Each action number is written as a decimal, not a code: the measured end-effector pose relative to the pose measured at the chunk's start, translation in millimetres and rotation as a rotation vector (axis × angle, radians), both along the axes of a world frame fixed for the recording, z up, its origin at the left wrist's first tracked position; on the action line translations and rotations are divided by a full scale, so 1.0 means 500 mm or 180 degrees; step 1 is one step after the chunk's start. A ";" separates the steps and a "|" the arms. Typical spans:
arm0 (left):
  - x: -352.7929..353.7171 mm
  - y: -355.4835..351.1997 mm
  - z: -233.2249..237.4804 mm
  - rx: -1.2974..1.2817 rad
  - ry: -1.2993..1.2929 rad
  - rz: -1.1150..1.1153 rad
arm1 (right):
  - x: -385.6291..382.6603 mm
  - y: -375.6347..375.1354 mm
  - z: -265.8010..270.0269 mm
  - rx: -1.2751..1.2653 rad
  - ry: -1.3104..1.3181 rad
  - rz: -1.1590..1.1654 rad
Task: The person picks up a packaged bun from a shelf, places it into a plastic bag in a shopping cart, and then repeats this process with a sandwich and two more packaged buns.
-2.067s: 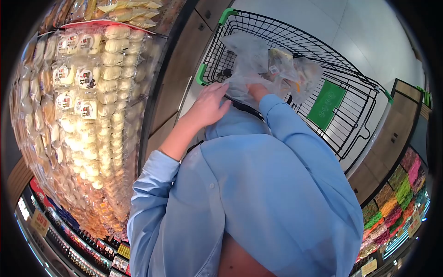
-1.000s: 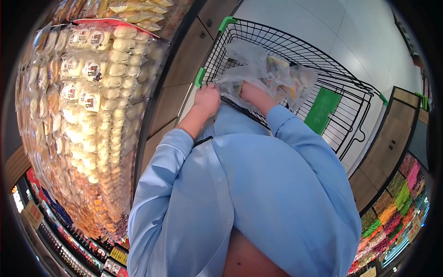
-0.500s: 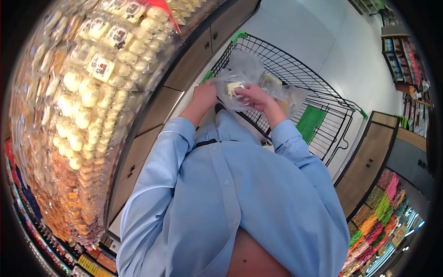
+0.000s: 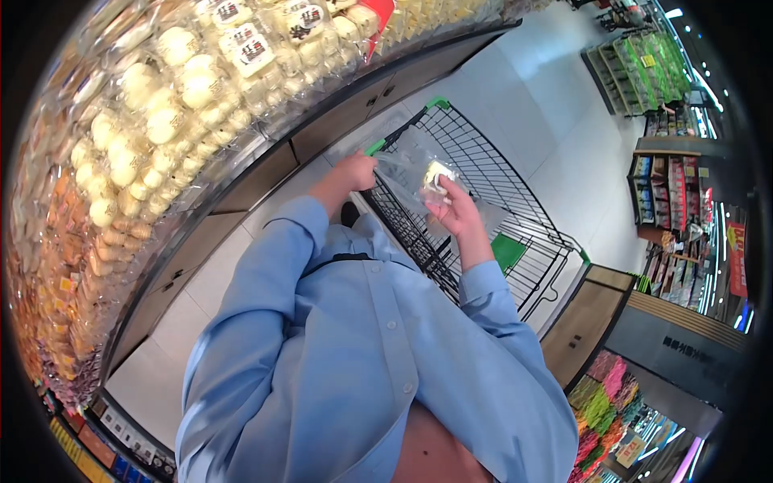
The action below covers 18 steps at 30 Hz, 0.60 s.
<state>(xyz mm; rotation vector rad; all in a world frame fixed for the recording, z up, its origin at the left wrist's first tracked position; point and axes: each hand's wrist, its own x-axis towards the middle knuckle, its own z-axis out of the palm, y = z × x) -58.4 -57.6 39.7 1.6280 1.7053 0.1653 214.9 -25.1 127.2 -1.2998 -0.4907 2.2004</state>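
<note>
A clear plastic bag (image 4: 394, 171) stretches between my two hands over the shopping cart. My left hand (image 4: 356, 171) is closed on the bag's edge beside the green cart handle (image 4: 375, 147). Over the cart basket, my right hand (image 4: 457, 211) holds a small pale yellow package (image 4: 437, 179) with a white label, pinched between thumb and fingers. Whether the package lies inside the bag or against it cannot be made out. The black wire cart (image 4: 483, 153) has green corner pieces and a green panel (image 4: 507, 252).
To the left rises a slanted display of wrapped pale buns (image 4: 163, 121) above wooden cabinets (image 4: 266, 173). A wooden cabinet (image 4: 586, 318) stands right of the cart, with colourful sweets (image 4: 600, 406) below it. Shelves (image 4: 668, 185) are farther off at the right.
The view has turned, and the cart appears lower and farther left. My right hand has turned and raised the yellow package, which shows more clearly now. My left hand keeps its grip on the bag.
</note>
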 end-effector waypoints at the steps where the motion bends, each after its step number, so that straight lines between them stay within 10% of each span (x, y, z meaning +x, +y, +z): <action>1: -0.023 -0.002 -0.010 0.0201 -0.0337 0.0037 | -0.009 -0.007 0.021 0.0233 -0.0024 0.0242; 8: -0.100 -0.114 0.332 -0.0558 -0.3583 0.0995 | -0.115 -0.056 0.177 0.1795 -0.0236 0.1285; 11: -0.121 -0.181 0.396 -0.0034 -0.3482 0.0554 | -0.178 -0.074 0.237 0.2119 0.0157 0.1799; 18: -0.171 -0.296 0.430 0.0640 -0.3496 0.2152 | -0.306 -0.095 0.240 0.1127 0.1716 0.1713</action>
